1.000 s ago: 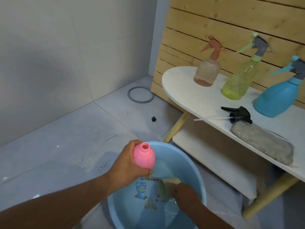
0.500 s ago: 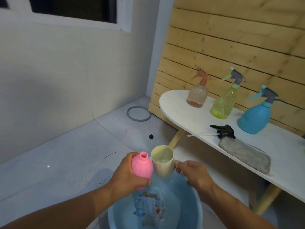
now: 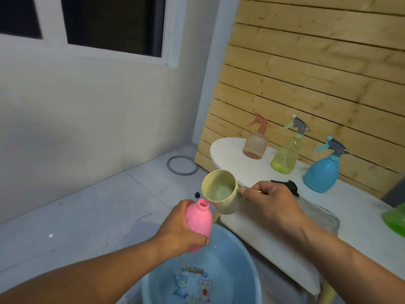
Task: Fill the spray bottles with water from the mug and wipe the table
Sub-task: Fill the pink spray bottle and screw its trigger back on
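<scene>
My left hand (image 3: 178, 227) grips an uncapped pink spray bottle (image 3: 199, 222) above the blue basin (image 3: 238, 257). My right hand (image 3: 268, 201) holds a pale yellow mug (image 3: 221, 190) by its handle, tilted toward the bottle's open neck, with water inside. On the white table (image 3: 236, 165) stand a peach spray bottle (image 3: 256, 143), a yellow-green spray bottle (image 3: 286, 155) and a blue spray bottle (image 3: 322, 170). A black spray head (image 3: 291, 186) and a grey cloth (image 3: 322, 218) lie on the table behind my right hand, partly hidden.
The basin sits on the tiled floor and holds water over cartoon pictures. A grey ring (image 3: 182, 165) and a small black cap (image 3: 197, 194) lie on the floor. A green container (image 3: 395, 217) shows at the right edge. Wooden slats back the table.
My right hand lifted the mug out of the basin, raised it above the pink bottle and tilted it toward the neck. The view tipped upward.
</scene>
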`<state>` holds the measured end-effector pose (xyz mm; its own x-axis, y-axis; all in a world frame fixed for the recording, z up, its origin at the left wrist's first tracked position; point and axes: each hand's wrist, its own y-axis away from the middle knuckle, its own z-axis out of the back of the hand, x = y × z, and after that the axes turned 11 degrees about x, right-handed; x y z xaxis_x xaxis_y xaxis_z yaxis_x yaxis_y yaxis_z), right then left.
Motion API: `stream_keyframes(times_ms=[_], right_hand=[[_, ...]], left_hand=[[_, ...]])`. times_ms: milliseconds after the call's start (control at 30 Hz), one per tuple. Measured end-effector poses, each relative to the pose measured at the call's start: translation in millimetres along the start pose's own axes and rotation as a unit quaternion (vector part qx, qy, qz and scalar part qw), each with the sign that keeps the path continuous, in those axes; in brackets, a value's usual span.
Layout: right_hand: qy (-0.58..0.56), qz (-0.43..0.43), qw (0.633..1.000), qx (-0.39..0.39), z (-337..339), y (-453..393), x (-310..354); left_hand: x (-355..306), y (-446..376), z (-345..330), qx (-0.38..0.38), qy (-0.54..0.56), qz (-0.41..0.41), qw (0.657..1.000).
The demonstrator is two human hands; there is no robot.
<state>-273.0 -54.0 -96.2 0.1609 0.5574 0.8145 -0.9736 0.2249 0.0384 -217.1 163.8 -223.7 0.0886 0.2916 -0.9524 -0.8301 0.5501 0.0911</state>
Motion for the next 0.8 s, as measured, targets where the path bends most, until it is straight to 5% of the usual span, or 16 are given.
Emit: stream_keyframes(times_ms=[300, 800], right_hand=[[0.116, 0.045, 0.992, -0.028, 12, 4, 17], [0.149, 0.071, 0.986, -0.021, 18, 14, 35]], left_hand=[[-15, -1, 0, -0.013, -0.020, -0.009, 1.000], [-20, -3, 0, -0.021, -0.054, 0.006, 0.998]])
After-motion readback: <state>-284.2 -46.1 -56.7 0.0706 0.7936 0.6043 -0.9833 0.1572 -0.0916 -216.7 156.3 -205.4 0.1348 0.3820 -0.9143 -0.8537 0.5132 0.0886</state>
